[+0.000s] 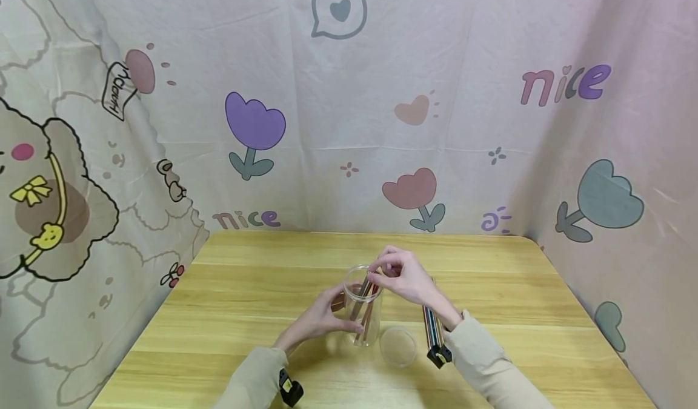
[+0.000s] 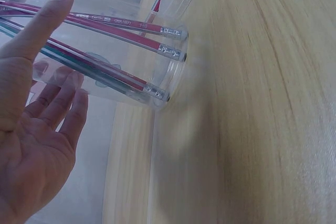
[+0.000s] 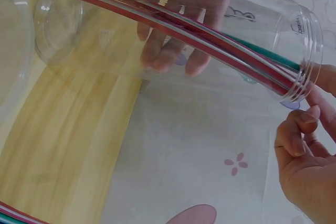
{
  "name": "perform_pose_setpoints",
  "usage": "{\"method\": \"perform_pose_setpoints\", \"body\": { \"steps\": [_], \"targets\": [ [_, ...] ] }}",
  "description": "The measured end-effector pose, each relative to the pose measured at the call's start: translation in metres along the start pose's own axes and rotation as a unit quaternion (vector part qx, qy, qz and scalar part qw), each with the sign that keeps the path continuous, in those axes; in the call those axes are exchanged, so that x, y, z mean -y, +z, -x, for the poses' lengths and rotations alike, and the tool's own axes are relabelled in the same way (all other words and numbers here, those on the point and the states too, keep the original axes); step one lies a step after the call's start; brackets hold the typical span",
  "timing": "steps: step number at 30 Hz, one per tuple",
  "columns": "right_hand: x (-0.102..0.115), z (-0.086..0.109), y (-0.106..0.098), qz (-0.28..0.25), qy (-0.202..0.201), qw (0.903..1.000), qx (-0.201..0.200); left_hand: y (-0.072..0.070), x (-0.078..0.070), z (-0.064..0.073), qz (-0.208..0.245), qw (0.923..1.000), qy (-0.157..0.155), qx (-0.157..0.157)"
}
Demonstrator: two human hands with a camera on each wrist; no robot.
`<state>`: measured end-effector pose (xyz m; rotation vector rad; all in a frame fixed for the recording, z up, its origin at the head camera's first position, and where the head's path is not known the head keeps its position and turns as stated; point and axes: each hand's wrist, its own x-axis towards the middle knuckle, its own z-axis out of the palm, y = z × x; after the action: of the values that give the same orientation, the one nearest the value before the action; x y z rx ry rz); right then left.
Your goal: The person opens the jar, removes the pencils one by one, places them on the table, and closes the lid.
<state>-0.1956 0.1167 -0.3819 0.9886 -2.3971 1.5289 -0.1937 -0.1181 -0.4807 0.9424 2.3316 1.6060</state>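
A clear plastic jar (image 1: 364, 330) stands on the table, its mouth facing up. Inside lean several red and green pencils (image 2: 126, 51), metal-ringed eraser ends at the bottom. My left hand (image 1: 322, 321) grips the jar's side, thumb across the near wall and fingers around the far one. At the jar's mouth my right hand (image 1: 400, 275) pinches the upper end of a pencil (image 3: 226, 59), thumb and index finger right at the rim. The other fingers of that hand are curled, as the right wrist view shows.
A round clear lid (image 1: 398, 346) lies flat just right of the jar. More pencils (image 1: 432, 324) lie on the wooden table (image 1: 262, 275) beneath the right forearm. A patterned cloth (image 1: 338, 94) hangs behind and along both sides.
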Motion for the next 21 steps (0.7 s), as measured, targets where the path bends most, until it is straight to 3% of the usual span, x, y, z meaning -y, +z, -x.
{"method": "perform_pose_setpoints", "body": {
  "steps": [7, 11, 21],
  "targets": [
    [-0.0073, 0.0031, 0.0026, -0.019, -0.027, 0.9983, -0.048, 0.0003, 0.0009, 0.0001, 0.004, 1.0000, 0.008, -0.002],
    [-0.0082, 0.0050, 0.0036, -0.047, -0.024, 0.9961, -0.071, 0.0004, 0.0008, 0.0000, 0.003, 1.0000, 0.003, -0.001],
    [-0.0073, 0.0077, 0.0037, -0.111, -0.043, 0.9859, -0.117, 0.0009, -0.0013, 0.0006, -0.004, 1.0000, 0.004, -0.006]
  ]
}}
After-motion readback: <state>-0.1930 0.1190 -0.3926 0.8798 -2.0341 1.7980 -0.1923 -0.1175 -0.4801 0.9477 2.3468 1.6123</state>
